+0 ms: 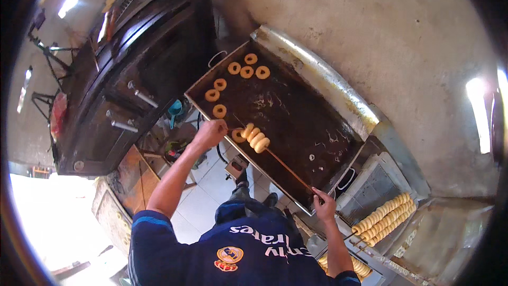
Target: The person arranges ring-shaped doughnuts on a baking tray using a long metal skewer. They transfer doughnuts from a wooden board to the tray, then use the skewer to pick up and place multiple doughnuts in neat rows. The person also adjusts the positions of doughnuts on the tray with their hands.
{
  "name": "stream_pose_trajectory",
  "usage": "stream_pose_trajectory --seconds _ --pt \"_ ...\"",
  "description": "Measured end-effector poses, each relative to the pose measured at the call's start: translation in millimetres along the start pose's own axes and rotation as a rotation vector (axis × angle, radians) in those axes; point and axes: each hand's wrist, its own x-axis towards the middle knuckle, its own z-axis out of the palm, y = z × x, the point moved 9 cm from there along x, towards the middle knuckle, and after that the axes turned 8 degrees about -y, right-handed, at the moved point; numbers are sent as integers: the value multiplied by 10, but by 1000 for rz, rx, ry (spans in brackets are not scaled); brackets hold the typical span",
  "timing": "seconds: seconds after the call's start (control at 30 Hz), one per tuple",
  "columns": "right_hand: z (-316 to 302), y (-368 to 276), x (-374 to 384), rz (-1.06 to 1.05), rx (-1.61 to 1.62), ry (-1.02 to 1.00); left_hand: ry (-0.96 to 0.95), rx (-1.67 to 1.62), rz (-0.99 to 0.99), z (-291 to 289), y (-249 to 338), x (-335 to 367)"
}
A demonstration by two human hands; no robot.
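My right hand (324, 204) is closed round the near end of a long thin stick (288, 168), held slantwise over a wide pan of dark oil (296, 111). Several golden ring doughnuts (254, 137) are threaded on the stick toward its far end. At the pan's left edge my left hand (212, 132) is closed on what looks like another thin stick, reaching toward the threaded rings. Just beside its fingers, a single doughnut (238, 135) lies at the pan's edge, partly behind the threaded ones. More loose doughnuts (246, 72) float along the pan's far left side.
Rows of stacked doughnuts (385, 220) lie on a rack at the lower right, with more in a tray (360, 267) below. A metal splash guard (317, 77) lines the pan's far side. Left stands a dark cabinet-like unit (137, 85) with projecting handles; a turquoise dipper (175, 108) is near it.
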Motion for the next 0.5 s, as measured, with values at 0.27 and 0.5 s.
stream_pose_trajectory --seconds 0.27,0.5 --pt "-618 -264 -297 -53 -381 -80 171 305 -76 334 318 -127" --pt "91 234 203 -135 -133 -40 135 328 -123 206 -253 269"
